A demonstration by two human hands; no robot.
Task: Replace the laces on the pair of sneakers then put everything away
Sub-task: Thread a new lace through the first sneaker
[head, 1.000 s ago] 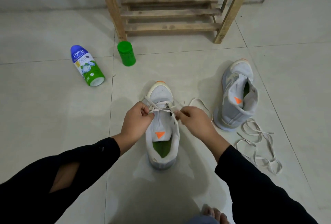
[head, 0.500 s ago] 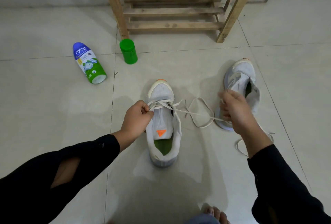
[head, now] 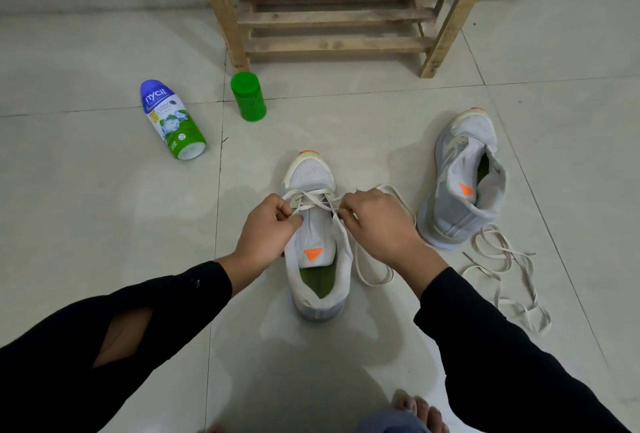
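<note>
Cream lace (head: 313, 203) crosses only the near shoe's (head: 317, 242) lowest eyelets, pinched by both the left hand (head: 266, 228) and the right hand (head: 377, 224); the far shoe (head: 464, 179) is unlaced.

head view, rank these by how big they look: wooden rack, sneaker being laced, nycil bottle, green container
1. wooden rack, largest even though the frame cuts off its top
2. sneaker being laced
3. nycil bottle
4. green container

I see one grey sneaker (head: 311, 176) upright at centre, cream lace (head: 313, 202) partly threaded; second sneaker (head: 460, 169) tilted at right, loose lace (head: 502, 252) beside.
</note>
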